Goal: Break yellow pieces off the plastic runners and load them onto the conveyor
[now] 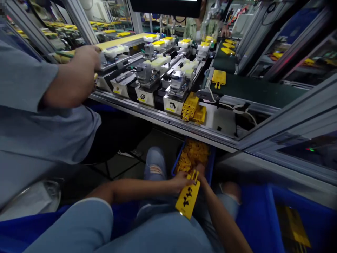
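Note:
A flat yellow plastic piece (190,196) with black leaf-like marks and two small prongs is held low over my lap, pronged end up and away from me. My left hand (181,182) grips it at the upper left, near the prongs. The fingers of my right hand (200,173) are closed at the pronged end, on the right side; their tips are partly hidden. Just beyond both hands, between my knees, stands a blue bin (212,165) heaped with small yellow plastic bits (193,153).
Stacked yellow pieces (190,105) lie on the machine ledge ahead. Behind them are fixtures (177,82) on rails and a green conveyor (252,86) carrying a yellow piece (219,78). A co-worker's arm (71,77) reaches in at left. At lower right, a blue crate (271,207) holds yellow pieces.

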The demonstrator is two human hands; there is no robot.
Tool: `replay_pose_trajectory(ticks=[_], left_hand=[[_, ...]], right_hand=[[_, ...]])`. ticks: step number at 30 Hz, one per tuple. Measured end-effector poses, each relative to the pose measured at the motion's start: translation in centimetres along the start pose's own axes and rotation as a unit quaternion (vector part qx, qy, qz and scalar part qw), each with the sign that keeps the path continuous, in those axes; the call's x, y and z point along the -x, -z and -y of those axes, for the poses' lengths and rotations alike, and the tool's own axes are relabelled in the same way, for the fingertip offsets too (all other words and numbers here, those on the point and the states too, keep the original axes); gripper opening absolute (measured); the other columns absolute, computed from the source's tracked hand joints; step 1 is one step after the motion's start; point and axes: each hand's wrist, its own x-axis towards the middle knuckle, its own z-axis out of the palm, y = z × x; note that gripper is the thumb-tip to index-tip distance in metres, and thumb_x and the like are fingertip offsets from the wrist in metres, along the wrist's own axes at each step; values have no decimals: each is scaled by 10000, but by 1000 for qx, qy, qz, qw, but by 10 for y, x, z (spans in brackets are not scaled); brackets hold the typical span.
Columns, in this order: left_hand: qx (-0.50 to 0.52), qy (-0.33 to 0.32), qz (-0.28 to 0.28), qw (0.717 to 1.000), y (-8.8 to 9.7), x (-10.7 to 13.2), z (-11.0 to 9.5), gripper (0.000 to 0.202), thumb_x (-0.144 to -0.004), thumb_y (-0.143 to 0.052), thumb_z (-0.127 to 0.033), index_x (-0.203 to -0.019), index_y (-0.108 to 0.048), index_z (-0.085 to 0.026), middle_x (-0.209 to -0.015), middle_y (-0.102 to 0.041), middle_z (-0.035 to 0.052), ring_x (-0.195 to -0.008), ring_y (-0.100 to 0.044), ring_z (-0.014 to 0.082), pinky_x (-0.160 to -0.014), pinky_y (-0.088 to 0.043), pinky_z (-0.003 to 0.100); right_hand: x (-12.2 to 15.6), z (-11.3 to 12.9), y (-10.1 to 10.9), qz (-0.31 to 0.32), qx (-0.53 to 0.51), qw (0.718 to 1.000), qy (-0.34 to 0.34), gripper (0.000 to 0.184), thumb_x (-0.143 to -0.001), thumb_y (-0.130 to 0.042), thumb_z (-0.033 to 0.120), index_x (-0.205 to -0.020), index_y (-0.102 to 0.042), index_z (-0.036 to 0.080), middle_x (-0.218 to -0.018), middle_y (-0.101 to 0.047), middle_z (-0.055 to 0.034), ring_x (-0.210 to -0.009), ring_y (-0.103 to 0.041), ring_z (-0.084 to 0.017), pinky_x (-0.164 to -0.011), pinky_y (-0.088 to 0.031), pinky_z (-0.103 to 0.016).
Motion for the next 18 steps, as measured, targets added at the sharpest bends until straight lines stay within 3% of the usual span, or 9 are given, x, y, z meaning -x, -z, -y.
replay_pose_trajectory(ticks=[3,7,11,13,15,18], left_hand=[[1,21,13,1000,2,13,26,558,-397,-891,-420,-782,-617,-124,-695,-679,52,-598,-633,178,-604,-491,306],[39,-12,-6,999,2,18,35,552,-449,-875,-425,-833,-613,-127,-734,-678,48,-640,-638,174,-638,-497,300],[40,-16,-21,999,0,17,29,551,-481,-863,-452,-850,-607,-133,-733,-675,45,-640,-635,176,-624,-494,294],[39,-27,-16,999,-2,17,23,545,-498,-857,-469,-852,-608,-139,-724,-669,36,-629,-626,165,-619,-486,279],[49,-43,-10,998,-5,15,13,527,-527,-840,-501,-842,-612,-145,-706,-656,21,-608,-606,141,-613,-475,258],[70,-58,-10,996,-10,10,-3,509,-549,-815,-547,-791,-620,-143,-684,-637,4,-592,-579,112,-591,-454,225]], right_hand=[[-7,-4,-2,-21,-8,999,-37,127,-813,-679,240,-815,-649,116,-818,-670,-49,-846,-650,-196,-782,-513,-334],[-1,-12,6,-52,-81,993,-62,146,-679,-685,218,-749,-663,92,-727,-687,-115,-837,-667,-281,-719,-502,-317],[19,-16,22,-58,-207,972,-97,370,-673,-587,289,-985,-627,94,-557,-629,-29,-524,-627,-221,-488,-473,-283],[34,-13,36,-64,-272,954,-106,410,-683,-560,335,-1026,-605,115,-524,-604,0,-465,-596,-193,-459,-465,-271],[54,-8,52,-59,-331,936,-108,396,-682,-590,387,-985,-619,133,-583,-643,-21,-521,-630,-191,-518,-506,-278],[86,2,78,-7,-458,885,-85,430,-684,-697,438,-991,-643,143,-893,-723,-111,-816,-700,-237,-733,-558,-326]])
